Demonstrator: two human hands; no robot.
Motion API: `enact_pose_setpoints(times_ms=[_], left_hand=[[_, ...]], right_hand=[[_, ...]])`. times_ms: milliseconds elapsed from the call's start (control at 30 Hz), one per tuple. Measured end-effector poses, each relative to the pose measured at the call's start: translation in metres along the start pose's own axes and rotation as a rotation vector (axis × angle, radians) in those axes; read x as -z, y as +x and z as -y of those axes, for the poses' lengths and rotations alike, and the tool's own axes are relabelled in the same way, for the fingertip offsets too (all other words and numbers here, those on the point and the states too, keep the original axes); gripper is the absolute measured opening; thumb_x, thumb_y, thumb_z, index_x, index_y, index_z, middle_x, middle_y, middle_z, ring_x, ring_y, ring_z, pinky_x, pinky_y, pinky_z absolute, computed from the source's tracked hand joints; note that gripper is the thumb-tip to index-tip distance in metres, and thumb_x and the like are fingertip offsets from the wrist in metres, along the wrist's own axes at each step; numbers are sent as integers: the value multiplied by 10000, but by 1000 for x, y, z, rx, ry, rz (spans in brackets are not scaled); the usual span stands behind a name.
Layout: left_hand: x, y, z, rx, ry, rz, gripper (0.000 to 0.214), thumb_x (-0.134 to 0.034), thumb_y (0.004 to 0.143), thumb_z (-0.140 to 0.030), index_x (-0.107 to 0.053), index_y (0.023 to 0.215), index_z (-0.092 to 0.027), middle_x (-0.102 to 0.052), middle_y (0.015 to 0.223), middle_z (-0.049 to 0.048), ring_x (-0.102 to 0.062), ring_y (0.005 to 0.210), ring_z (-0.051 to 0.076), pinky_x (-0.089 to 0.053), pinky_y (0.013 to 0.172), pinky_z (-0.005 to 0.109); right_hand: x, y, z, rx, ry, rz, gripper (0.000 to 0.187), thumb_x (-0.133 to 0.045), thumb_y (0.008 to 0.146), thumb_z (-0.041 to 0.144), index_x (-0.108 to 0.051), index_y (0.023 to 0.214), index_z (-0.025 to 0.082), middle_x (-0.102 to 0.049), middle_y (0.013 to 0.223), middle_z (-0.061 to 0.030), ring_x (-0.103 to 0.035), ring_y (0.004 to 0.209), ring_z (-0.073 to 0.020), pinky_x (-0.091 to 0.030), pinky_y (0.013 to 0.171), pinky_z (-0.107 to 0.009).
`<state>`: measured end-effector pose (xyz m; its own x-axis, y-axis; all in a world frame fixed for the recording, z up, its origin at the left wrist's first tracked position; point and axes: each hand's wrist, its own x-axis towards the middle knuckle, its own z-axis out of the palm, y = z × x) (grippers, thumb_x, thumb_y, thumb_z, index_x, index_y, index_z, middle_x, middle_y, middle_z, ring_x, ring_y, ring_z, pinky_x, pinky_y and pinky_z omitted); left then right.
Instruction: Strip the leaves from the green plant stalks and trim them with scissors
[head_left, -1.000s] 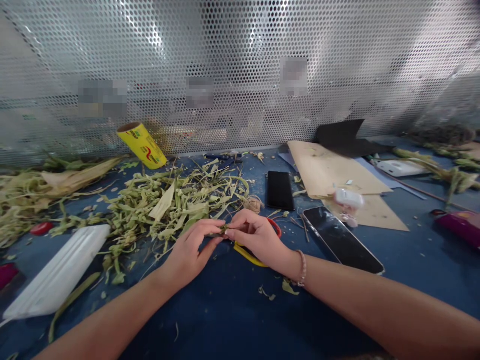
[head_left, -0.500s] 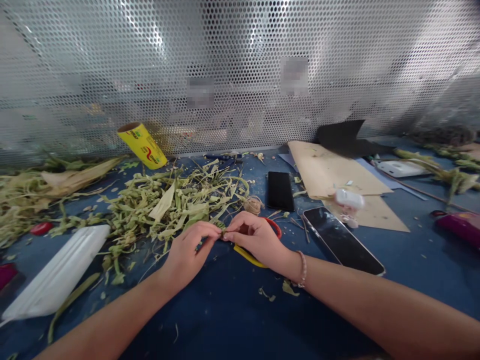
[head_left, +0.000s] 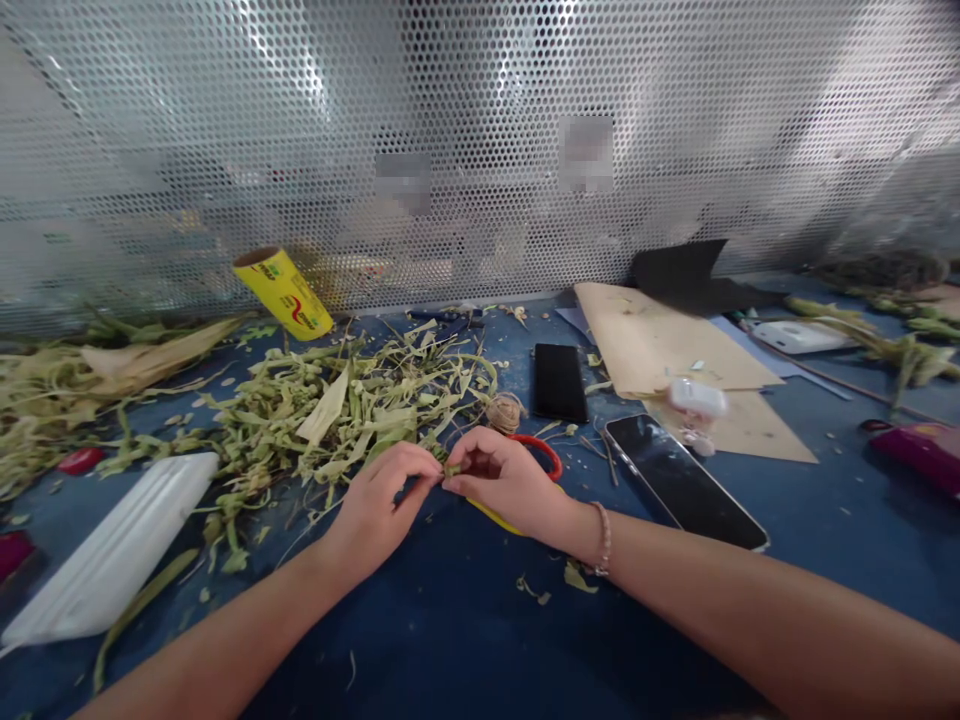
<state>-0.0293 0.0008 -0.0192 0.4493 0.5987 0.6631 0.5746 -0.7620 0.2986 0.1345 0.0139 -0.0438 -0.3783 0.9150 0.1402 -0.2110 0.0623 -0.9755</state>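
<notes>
My left hand (head_left: pixel 379 505) and my right hand (head_left: pixel 510 482) meet fingertip to fingertip over the blue table (head_left: pixel 450 630). Both pinch a small green leaf strip (head_left: pixel 451 468) between thumb and fingers. A pile of pale green leaf strips (head_left: pixel 352 395) lies just beyond my left hand. Under my right hand lie scissors with a red and yellow handle (head_left: pixel 546 455), partly hidden. A small ball of twine (head_left: pixel 503 411) sits just past my right fingers.
A yellow roll (head_left: pixel 283 293) leans at the perforated metal screen (head_left: pixel 480 140). A white tray (head_left: pixel 112 555) lies at the left. Two phones (head_left: pixel 559 381) (head_left: pixel 682 480), cardboard (head_left: pixel 660 350) and a small white device (head_left: pixel 697 398) lie to the right. More leaves (head_left: pixel 67 375) lie far left.
Both hands have shifted slightly nearer, still pinching the strip; the fingers have worked it a little. More of the red scissor handle shows.
</notes>
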Motion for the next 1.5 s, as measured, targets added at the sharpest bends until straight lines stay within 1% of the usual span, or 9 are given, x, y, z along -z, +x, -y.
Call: enact_pose_setpoints(times_ms=[267, 433, 600, 733, 900, 1100, 1367, 1433, 1500], left_hand=[[0, -1, 1, -5, 16, 11, 126, -497, 788, -70, -484, 805, -195, -600, 740, 5, -598, 721, 103, -497, 653, 219], [0, -3, 1, 6, 51, 13, 153, -529, 766, -93, -478, 875, -188, -581, 851, 43, -580, 841, 130, -495, 746, 258], [-2, -5, 1, 49, 87, 43, 213, -540, 763, -136, -489, 964, -186, -582, 921, 62, -573, 916, 155, -490, 799, 289], [-3, -5, 3, 106, 117, 97, 216, -534, 784, -208, -503, 997, -184, -588, 974, 82, -573, 939, 177, -501, 766, 299], [-4, -4, 6, 147, 129, 154, 216, -525, 801, -296, -520, 984, -182, -612, 940, 76, -573, 919, 194, -485, 806, 354], [-5, -5, 9, 238, 107, 188, 227, -475, 821, -295, -519, 1009, -176, -609, 972, 87, -575, 927, 197, -478, 816, 367], [-5, -5, 4, 350, -25, 268, 249, -410, 832, -296, -522, 1014, -167, -651, 951, 95, -624, 859, 195, -500, 747, 330], [-4, -4, 2, 383, -73, 298, 240, -413, 831, -299, -521, 1006, -176, -660, 928, 81, -631, 813, 185, -501, 716, 314], [-2, -2, 1, 412, -114, 325, 213, -408, 833, -299, -531, 966, -186, -666, 857, 55, -631, 745, 170, -496, 682, 295]], right_hand=[[0, -1, -3, 29, -13, 34, 226, -665, 624, 202, -495, 771, 183, -512, 696, 36, -514, 623, -72, -443, 611, -228], [3, -2, -3, 71, -56, 42, 157, -614, 666, 195, -506, 778, 177, -514, 717, 21, -505, 646, -75, -438, 633, -232], [3, -1, -3, 15, 31, 33, 167, -623, 655, 206, -516, 780, 179, -532, 704, 20, -516, 659, -84, -427, 647, -240], [2, 0, 1, -33, 110, 16, 191, -658, 629, 221, -535, 768, 180, -543, 688, 27, -515, 649, -80, -421, 640, -236], [3, -1, 8, -76, 187, 7, 216, -698, 612, 252, -560, 757, 168, -537, 652, 41, -495, 591, -57, -408, 584, -208], [4, 0, 8, -109, 269, -19, 233, -720, 611, 292, -576, 733, 157, -513, 595, 59, -408, 467, -19, -341, 464, -176], [3, 0, 9, -123, 316, -3, 229, -726, 619, 293, -579, 721, 151, -520, 579, 58, -419, 465, -15, -341, 456, -169], [3, 0, 9, -132, 310, -8, 238, -725, 618, 302, -572, 722, 151, -523, 583, 56, -425, 467, -17, -345, 457, -171], [3, 0, 9, -143, 303, -22, 256, -728, 609, 308, -565, 731, 152, -519, 583, 58, -429, 467, -18, -350, 458, -170]])
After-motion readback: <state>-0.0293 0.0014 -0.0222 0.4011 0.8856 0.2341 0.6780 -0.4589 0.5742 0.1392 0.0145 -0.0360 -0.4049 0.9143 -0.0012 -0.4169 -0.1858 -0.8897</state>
